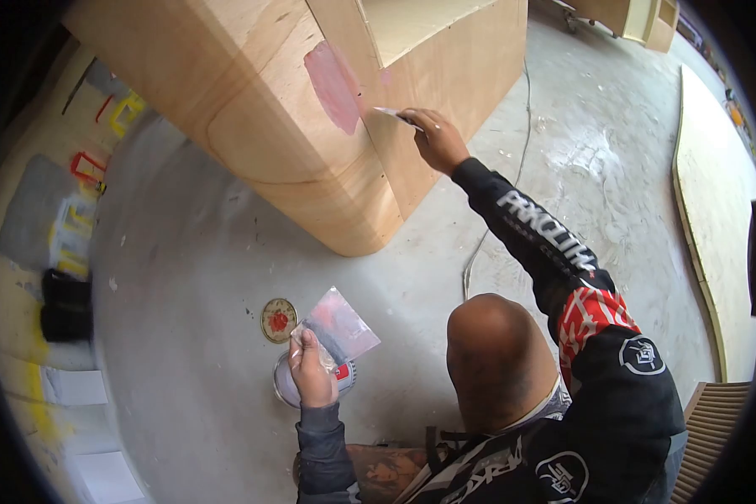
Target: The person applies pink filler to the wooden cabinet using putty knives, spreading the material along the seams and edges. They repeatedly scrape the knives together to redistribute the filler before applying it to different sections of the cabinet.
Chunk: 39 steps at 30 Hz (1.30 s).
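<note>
My right hand (439, 140) is closed round a thin flat scraper (392, 115), whose blade is at the side of a plywood piece (286, 160). Left of the blade, a smooth pink patch (334, 88) covers part of the wood. Low in the view, my left hand (312, 370) grips a flat, see-through plate (341, 326) smeared with pink, the thumb on top. Below that hand stands a round can (286, 382), partly hidden by it. A round lid (279, 321) with red residue lies on the floor beside the can.
A cable (525, 143) runs along the grey floor right of the plywood piece. A large pale panel (718, 218) lies at the right, near a slatted brown object (714, 437). Another wooden unit (638, 18) on casters is at the back. Dark shoes (65, 307) are at the left.
</note>
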Each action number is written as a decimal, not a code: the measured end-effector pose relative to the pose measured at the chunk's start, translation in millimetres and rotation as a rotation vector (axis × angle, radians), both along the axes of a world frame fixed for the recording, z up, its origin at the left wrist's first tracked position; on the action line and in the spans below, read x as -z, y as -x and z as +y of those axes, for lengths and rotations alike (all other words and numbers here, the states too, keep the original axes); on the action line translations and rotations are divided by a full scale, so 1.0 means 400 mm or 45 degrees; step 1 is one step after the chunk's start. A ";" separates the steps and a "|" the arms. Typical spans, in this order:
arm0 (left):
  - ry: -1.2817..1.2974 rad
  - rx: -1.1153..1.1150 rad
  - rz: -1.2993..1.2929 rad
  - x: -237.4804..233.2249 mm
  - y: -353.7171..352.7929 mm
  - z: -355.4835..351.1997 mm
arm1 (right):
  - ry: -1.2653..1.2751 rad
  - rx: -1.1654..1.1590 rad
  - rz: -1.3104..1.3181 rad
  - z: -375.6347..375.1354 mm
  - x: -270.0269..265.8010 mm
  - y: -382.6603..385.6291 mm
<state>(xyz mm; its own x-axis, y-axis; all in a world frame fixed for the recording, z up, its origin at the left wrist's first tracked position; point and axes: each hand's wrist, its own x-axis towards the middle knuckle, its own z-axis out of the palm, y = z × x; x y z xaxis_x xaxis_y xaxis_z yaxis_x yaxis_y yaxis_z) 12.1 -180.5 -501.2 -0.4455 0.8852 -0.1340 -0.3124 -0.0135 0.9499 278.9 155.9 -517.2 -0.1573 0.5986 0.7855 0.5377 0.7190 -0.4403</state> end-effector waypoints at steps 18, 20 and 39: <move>-0.471 -0.181 -0.317 -0.135 -0.055 0.004 | 1.483 -0.999 0.367 -0.606 -0.106 0.014; -0.506 -0.347 -0.051 -0.122 -0.071 -0.003 | 1.876 -0.980 0.856 -0.635 -0.146 0.039; 0.178 0.417 0.797 -0.048 -0.073 0.003 | 0.956 -0.799 1.155 -0.161 -0.062 -0.208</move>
